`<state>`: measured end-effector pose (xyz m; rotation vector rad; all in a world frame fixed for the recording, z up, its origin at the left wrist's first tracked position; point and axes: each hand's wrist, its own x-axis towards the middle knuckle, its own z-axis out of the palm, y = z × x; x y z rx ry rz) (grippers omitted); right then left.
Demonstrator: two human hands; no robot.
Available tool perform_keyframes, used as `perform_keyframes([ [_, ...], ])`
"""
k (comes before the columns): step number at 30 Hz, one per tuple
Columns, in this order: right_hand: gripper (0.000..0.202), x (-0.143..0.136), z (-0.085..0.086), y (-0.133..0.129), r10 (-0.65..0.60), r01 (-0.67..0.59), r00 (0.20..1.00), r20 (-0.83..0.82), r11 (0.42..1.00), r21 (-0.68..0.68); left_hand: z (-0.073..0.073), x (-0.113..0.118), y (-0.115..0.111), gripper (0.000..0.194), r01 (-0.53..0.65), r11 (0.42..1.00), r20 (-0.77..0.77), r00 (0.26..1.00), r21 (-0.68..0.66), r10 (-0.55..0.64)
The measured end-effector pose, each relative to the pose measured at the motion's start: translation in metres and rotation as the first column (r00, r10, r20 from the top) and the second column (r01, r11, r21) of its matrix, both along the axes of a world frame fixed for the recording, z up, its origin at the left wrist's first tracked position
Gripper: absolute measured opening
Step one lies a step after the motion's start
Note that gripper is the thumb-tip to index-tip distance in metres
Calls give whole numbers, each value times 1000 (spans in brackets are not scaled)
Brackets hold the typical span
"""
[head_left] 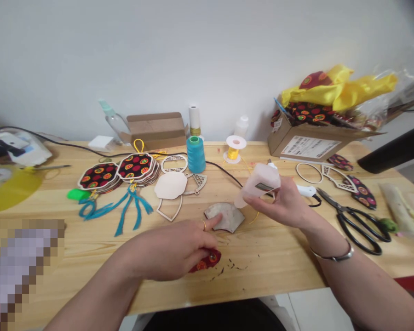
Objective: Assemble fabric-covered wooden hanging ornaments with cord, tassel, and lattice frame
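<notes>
My left hand (181, 246) presses the tip of its index finger on a grey fan-shaped piece (230, 219) lying flat on the table. Its thumb and other fingers are closed on a dark red patterned fabric piece (209, 260), partly hidden under the hand. In my right hand (288, 202) is a translucent white plastic bottle (258, 180) with a small label. The bottle is tilted, its lower end close above the right side of the fan-shaped piece. Small dark scraps (231, 265) are scattered beside the fabric.
Thin wooden frames (171, 185) lie behind my left hand, near stacked patterned pieces with blue tassels (135, 166). A blue thread cone (196, 155) stands behind. On the right are black-handled scissors (352, 220), a white corded tool (306, 190) and a cardboard box (307, 145) of fabric.
</notes>
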<state>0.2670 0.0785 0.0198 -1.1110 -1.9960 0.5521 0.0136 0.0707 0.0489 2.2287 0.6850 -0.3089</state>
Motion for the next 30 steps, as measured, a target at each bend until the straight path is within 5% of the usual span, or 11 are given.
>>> perform_keyframes([
  [17,7,8,12,-2,212,-199,973,87,970,-141,-1,0,1,25,-30,999,-5,1000,-27,30],
  [30,8,12,11,-1,185,-175,980,66,975,-135,2,3,1,27,-15,1000,-51,999,-15,14],
])
